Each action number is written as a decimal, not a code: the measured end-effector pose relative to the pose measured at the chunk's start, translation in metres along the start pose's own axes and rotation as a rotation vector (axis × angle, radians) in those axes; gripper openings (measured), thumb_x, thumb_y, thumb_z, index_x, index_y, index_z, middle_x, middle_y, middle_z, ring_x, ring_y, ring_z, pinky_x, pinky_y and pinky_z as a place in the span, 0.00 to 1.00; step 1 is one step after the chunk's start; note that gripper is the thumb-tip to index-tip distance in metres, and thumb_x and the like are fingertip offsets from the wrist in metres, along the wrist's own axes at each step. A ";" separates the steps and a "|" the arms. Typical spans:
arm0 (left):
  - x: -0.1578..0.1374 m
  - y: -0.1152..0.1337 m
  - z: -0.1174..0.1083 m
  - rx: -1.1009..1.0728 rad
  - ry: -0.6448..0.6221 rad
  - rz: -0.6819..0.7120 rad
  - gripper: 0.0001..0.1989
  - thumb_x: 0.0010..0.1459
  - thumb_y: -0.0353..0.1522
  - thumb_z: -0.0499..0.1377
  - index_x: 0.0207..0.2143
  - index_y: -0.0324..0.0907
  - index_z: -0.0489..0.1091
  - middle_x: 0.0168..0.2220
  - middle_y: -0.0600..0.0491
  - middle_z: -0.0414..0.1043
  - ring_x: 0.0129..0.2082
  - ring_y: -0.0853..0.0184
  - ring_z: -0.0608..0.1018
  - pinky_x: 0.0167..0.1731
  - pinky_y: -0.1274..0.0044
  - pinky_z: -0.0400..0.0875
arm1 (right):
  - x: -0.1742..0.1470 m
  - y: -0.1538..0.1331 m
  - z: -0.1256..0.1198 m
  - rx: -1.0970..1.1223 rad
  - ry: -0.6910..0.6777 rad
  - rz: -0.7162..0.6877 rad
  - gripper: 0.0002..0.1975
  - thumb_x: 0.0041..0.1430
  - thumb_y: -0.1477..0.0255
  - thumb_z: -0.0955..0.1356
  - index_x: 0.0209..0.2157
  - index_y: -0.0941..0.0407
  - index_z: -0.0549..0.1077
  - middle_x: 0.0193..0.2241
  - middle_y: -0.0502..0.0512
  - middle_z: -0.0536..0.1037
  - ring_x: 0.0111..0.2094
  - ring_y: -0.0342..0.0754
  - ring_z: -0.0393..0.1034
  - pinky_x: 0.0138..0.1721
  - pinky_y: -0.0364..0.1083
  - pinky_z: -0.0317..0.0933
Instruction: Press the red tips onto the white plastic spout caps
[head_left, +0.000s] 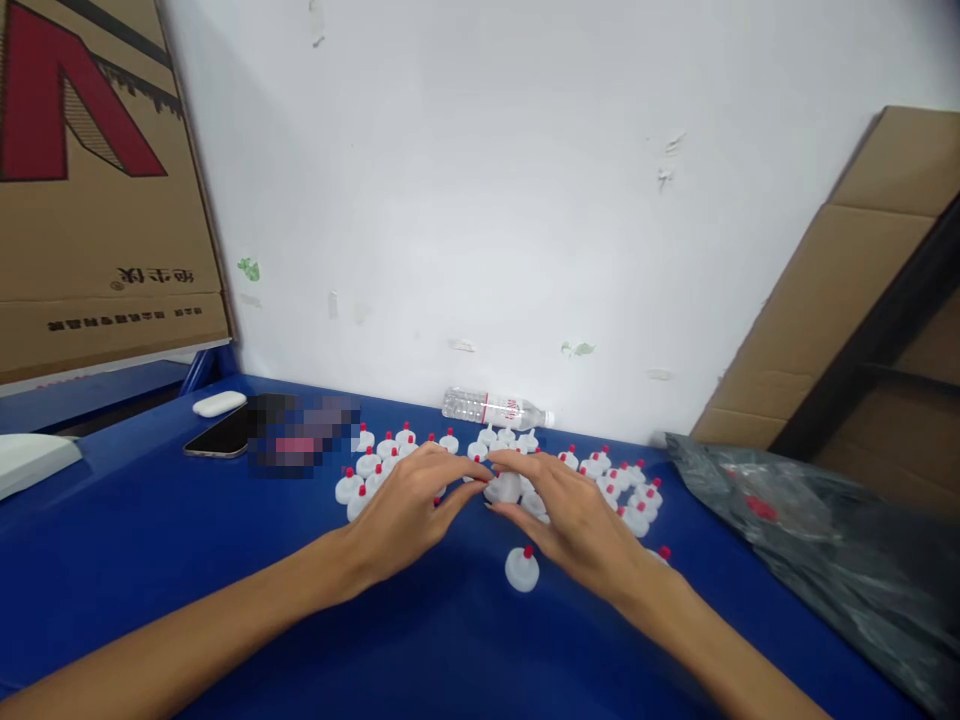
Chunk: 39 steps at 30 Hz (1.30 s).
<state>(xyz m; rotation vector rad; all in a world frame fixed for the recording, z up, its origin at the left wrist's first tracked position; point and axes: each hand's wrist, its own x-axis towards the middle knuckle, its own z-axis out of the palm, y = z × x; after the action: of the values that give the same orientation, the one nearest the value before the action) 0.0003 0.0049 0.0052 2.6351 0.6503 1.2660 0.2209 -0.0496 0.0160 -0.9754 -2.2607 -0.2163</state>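
Over the middle of the blue table, my right hand (577, 510) holds a white translucent plastic cap (508, 488) between thumb and fingers. My left hand (412, 510) is closed in a pinch, its fingertips close against the left side of that cap. Whatever sits between the left fingertips is too small to make out. Below the hands lies a single white cap with a red tip (523, 569). Many similar red-tipped white caps (349, 486) stand in groups on both sides, partly hidden by my hands. Several white caps without red tips (507, 437) stand behind my fingers.
A clear plastic bottle (496, 409) lies against the white wall. At the left are a phone (217, 438) and a white case (219, 404) on the blue table (247, 560). A grey plastic bag (810, 570) covers the right edge. Cardboard (105, 230) stands at the far left.
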 end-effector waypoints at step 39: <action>0.007 -0.021 -0.023 0.511 -0.573 0.100 0.09 0.64 0.26 0.60 0.29 0.41 0.73 0.29 0.50 0.73 0.37 0.59 0.71 0.41 0.68 0.60 | 0.017 0.022 -0.024 -0.057 -0.097 0.236 0.19 0.75 0.64 0.56 0.37 0.53 0.74 0.37 0.52 0.81 0.43 0.49 0.73 0.54 0.51 0.56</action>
<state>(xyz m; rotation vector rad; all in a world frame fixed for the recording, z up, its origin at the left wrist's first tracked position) -0.0203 0.0254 0.0182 3.2458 0.8205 0.3212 0.2398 -0.0332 0.0426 -1.2966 -2.2119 -0.1329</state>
